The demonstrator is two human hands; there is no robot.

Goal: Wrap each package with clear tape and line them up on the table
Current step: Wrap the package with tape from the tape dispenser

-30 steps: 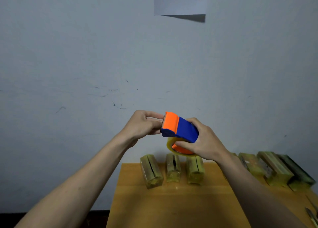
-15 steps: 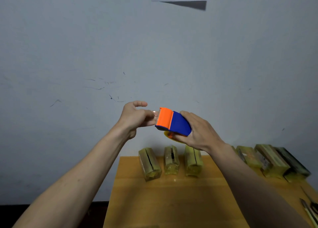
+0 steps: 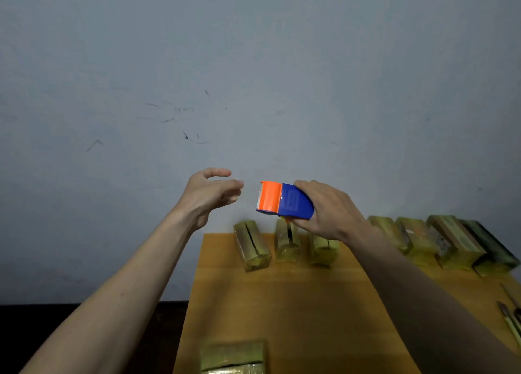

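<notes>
Tape dispenser held aloft; nearest package lay below both hands at the table's near edge.

The tape dispenser [image 3: 284,201] was gripped in the right hand [image 3: 331,210], cutter end pointed toward the left hand [image 3: 210,194], which was held apart from it with fingers loosely spread, nothing held. The near package [image 3: 233,356], long axis crosswise, was judged closer to the left hand. Wrapped packages [image 3: 286,242] were lined along the table [image 3: 296,303] far edge.
</notes>
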